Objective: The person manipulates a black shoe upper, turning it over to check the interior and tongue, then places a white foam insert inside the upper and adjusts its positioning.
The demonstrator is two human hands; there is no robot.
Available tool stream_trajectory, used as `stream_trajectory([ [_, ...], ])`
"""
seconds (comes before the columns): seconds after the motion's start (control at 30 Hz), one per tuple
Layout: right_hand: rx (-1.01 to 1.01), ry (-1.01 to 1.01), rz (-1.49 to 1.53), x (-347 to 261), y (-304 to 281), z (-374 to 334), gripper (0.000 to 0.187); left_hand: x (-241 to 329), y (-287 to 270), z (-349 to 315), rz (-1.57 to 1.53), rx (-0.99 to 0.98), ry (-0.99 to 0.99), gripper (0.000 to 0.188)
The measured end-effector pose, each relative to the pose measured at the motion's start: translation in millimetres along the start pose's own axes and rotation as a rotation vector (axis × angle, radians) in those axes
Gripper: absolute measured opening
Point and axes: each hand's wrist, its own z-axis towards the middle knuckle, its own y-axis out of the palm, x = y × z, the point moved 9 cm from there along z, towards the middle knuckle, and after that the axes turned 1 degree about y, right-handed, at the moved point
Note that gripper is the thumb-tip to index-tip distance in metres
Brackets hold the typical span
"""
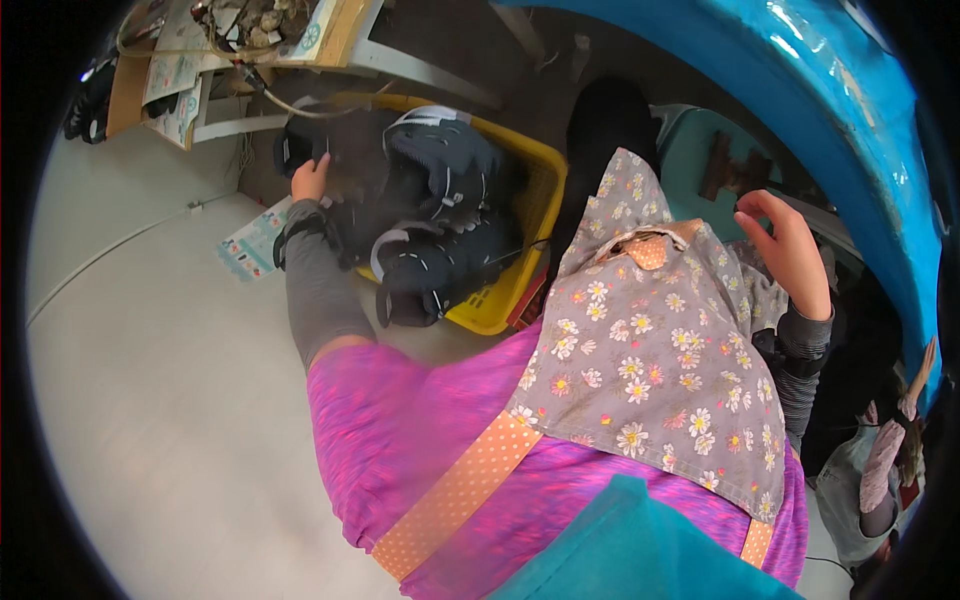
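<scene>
On the left, my left hand [311, 180] is closed on the edge of a black shoe [350, 145], blurred, at the far left side of a yellow plastic basket [545, 190]. More black shoes [440, 165] with grey-white trim fill the basket, some lying on their sides. My right hand [785, 240] hangs in the air to the right of my flowered apron [650, 370]. Its fingers are loosely curled and apart, with nothing seen between them. Closest to it is a teal plastic stool or chair [690, 135] with a brown piece on it.
A workbench [345, 40] with cluttered small pieces stands at the far left, a cable looping off it. A printed sheet [250, 240] lies by the basket. A large blue curved surface [840, 110] runs along the right. Another person [870, 480] is at the lower right.
</scene>
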Motion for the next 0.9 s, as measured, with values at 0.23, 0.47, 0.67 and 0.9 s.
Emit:
stream_trajectory([
  [0.23,0.055,0.004,-0.030,9,-10,-11,0.018,9,8,37,-0.012,0.148,-0.280,0.078],
  [0.47,0.030,-0.051,-0.051,-5,-12,-18,0.020,-73,29,86,-0.167,-0.138,-0.272,0.088],
  [0.67,0.010,-0.043,-0.101,0,-11,-16,0.021,-71,21,88,-0.213,0.025,-0.392,0.092],
  [0.9,0.127,-0.106,-0.018,5,-33,-28,0.021,14,-14,29,0.004,0.044,-0.041,0.076],
])
